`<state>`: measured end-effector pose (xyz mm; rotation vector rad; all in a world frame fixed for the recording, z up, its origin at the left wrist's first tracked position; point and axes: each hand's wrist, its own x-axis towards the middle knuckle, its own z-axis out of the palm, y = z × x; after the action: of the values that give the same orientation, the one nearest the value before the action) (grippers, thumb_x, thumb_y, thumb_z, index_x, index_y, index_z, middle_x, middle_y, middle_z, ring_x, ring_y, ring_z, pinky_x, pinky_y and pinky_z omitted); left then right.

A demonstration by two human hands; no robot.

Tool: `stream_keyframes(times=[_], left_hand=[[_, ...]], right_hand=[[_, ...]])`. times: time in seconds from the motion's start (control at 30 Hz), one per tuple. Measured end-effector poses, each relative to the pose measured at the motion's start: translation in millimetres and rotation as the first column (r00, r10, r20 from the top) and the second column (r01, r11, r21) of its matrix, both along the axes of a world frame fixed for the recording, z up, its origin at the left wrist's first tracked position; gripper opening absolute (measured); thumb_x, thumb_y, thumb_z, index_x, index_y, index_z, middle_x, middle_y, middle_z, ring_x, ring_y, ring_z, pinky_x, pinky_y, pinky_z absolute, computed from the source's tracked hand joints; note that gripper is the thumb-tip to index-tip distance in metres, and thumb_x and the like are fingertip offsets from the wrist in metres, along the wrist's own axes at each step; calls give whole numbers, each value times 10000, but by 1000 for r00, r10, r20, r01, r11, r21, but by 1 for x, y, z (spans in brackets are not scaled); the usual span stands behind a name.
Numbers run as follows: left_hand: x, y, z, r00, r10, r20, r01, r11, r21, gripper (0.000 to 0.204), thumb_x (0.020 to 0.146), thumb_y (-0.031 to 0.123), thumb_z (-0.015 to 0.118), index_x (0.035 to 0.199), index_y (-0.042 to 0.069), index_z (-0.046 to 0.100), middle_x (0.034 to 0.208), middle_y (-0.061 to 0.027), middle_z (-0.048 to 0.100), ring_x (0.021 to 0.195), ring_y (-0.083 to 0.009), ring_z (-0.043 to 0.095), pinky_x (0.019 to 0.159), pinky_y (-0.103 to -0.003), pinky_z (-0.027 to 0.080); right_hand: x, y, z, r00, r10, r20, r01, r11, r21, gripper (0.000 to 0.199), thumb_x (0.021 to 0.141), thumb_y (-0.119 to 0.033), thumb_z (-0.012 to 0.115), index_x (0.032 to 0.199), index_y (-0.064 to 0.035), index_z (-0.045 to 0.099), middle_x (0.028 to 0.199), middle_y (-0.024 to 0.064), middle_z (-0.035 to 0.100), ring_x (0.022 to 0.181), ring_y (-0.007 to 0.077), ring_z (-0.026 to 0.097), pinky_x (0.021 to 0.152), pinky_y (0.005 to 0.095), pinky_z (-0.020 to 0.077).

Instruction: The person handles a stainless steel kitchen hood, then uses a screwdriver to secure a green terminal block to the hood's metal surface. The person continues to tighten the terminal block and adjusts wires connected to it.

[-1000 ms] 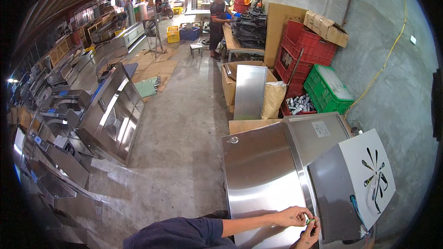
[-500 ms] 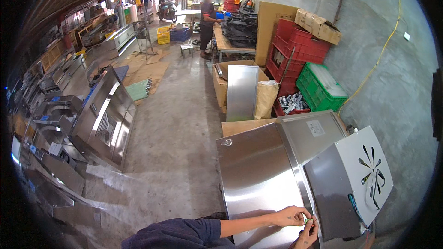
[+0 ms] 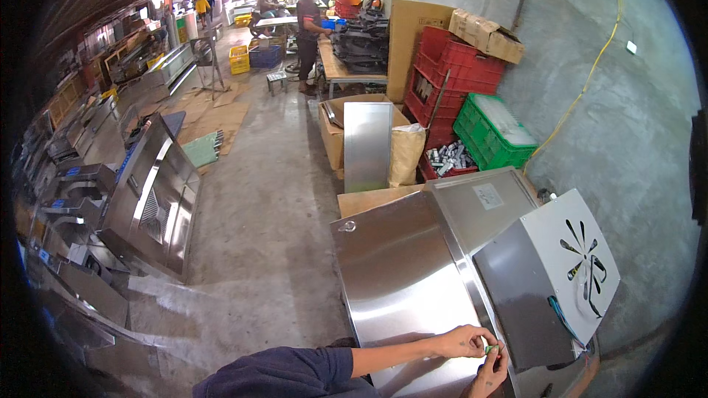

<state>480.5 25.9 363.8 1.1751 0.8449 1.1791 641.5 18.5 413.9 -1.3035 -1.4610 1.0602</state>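
My left hand [image 3: 463,342] and my right hand [image 3: 490,376] meet fingertip to fingertip over a shiny stainless steel panel [image 3: 398,265]. Between their pinched fingers is a small green piece [image 3: 490,350], too small and too covered to tell its kind. Just right of the hands stands a grey metal box [image 3: 512,280] with a white end plate [image 3: 582,258] cut with petal-shaped slots. Dark and blue-green wires [image 3: 558,313] hang along the box's lower edge.
Beyond the panel are a green crate [image 3: 490,136], stacked red crates [image 3: 457,77], a paper sack [image 3: 406,155] and an upright metal sheet [image 3: 367,147]. Steel hoods [image 3: 151,199] line the left. Farther off, a person [image 3: 307,37] stands at a workbench [image 3: 350,65].
The view has turned slightly right, so the surroundings sit farther left. Both hands keep their pinch on the small green piece, and a motorbike in the distance has come closer to the far tables.
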Motion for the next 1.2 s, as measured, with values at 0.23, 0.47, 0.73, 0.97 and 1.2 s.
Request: stream_keyframes(times=[0.23,0.47,0.73,0.97,1.2], left_hand=[[1,3,11,997,-76,7,76,997,17,430,1018,190,718,1432,115,630,962,-39,675,884,-104,614,859,-299,510],[0,2,17,997,-75,-31,76,996,42,453,1008,149,732,1449,162,630,994,-33,678,910,-114,600,866,-310,509],[10,10,-6,997,-83,1,82,995,51,506,1012,112,709,1502,131,583,1262,-76,698,996,-145,633,918,-335,527],[18,11,-6,995,-99,9,98,991,88,454,1019,128,704,1464,142,615,1279,-56,705,996,-136,628,915,-329,528],[18,9,7,994,-106,-34,107,994,30,417,1008,193,728,1419,166,660,1098,-36,735,895,-118,625,897,-339,517]], right_hand=[[18,22,-30,983,-22,-183,12,998,-60,346,1061,-199,675,1326,18,625,1072,20,662,780,29,499,626,188,336],[10,11,-13,983,-36,-181,26,998,-60,269,1055,-185,687,1229,11,629,1037,33,635,908,89,560,771,227,425],[8,5,1,985,6,-170,-4,1000,14,403,1026,-272,735,1286,31,683,981,12,666,756,83,491,633,246,376],[23,8,-6,985,-19,-173,4,996,-87,301,1014,-273,751,1174,-20,715,884,-29,605,695,60,438,595,237,337],[29,14,-14,965,-30,-261,-5,991,-134,205,1013,-232,751,1122,-61,723,845,-59,569,652,29,397,568,216,280]])
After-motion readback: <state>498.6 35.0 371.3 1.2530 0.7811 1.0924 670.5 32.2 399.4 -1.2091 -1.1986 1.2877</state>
